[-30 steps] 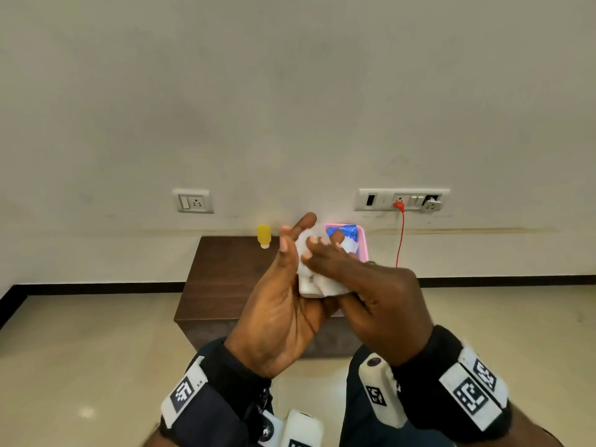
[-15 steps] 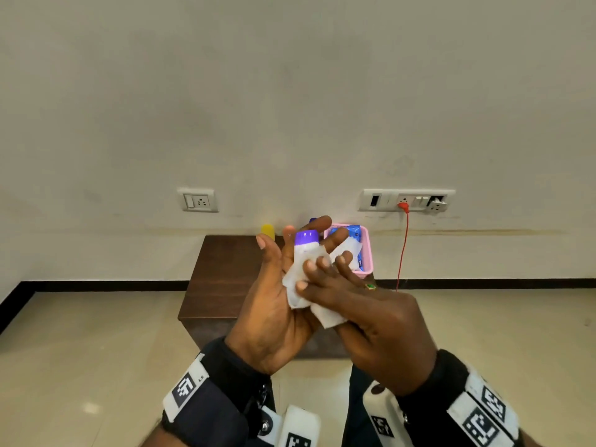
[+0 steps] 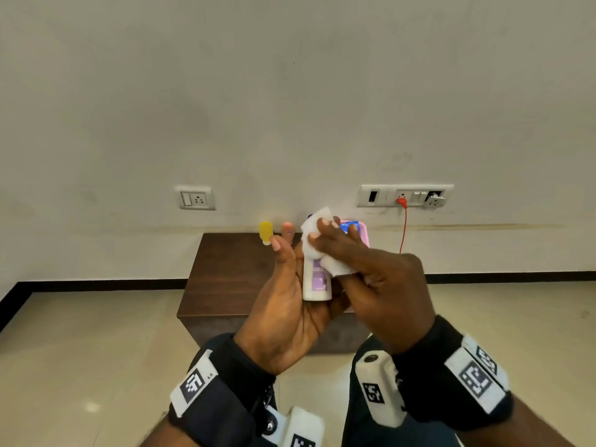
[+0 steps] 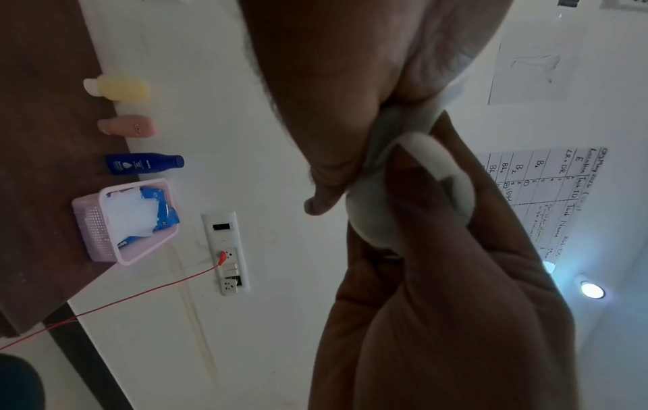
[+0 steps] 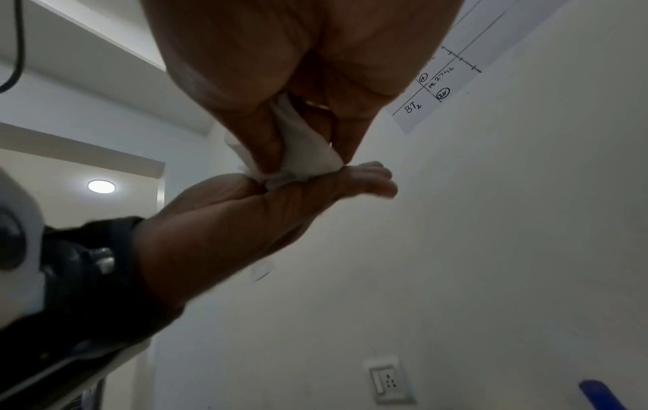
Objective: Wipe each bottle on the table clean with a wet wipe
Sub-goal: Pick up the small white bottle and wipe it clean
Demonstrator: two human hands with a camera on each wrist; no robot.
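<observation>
In the head view my left hand (image 3: 287,285) grips a white bottle (image 3: 317,282) with a purple label, upright above the table's near edge. My right hand (image 3: 335,243) holds a white wet wipe (image 3: 317,227) pressed over the bottle's top, so the cap is hidden. In the right wrist view the wet wipe (image 5: 305,155) is pinched between the right thumb and fingers. A yellow bottle (image 4: 119,88), a peach bottle (image 4: 128,126) and a dark blue bottle (image 4: 143,164) stand in a row at the table's back edge.
A pink basket (image 4: 94,222) with a blue wipes pack and loose wipes sits at the back right of the dark wooden table (image 3: 232,275). A red cable (image 3: 403,230) hangs from a wall socket to the right. Tiled floor surrounds the table.
My right hand slid the wipe up from the bottle's body onto its top. The purple cap is now covered and the label shows. Both hands rose slightly.
</observation>
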